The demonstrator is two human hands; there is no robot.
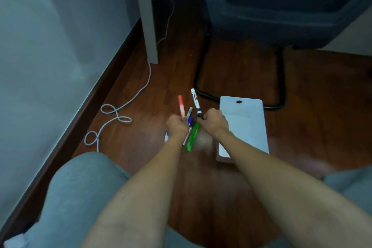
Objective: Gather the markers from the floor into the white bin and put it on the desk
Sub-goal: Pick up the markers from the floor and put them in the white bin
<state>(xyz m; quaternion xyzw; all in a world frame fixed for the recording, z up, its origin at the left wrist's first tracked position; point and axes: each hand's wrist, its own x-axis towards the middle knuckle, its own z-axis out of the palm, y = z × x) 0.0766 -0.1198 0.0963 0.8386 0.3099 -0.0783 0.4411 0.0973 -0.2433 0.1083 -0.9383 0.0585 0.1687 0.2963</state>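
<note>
My left hand is closed around a red marker that sticks up and away from it. A black-and-white marker rises out of my right hand, which grips its lower end. Between the two hands lie a blue-capped marker, a green marker and a thin pink one on the wooden floor. Part of another marker shows just left of my left wrist. The white bin stands on the floor right of my right hand, and my right forearm crosses its near corner.
A grey cable loops over the floor to the left, along the wall. A white desk leg stands behind the markers. A dark chair with a black tube base sits behind the bin. My knees in grey cloth frame the bottom.
</note>
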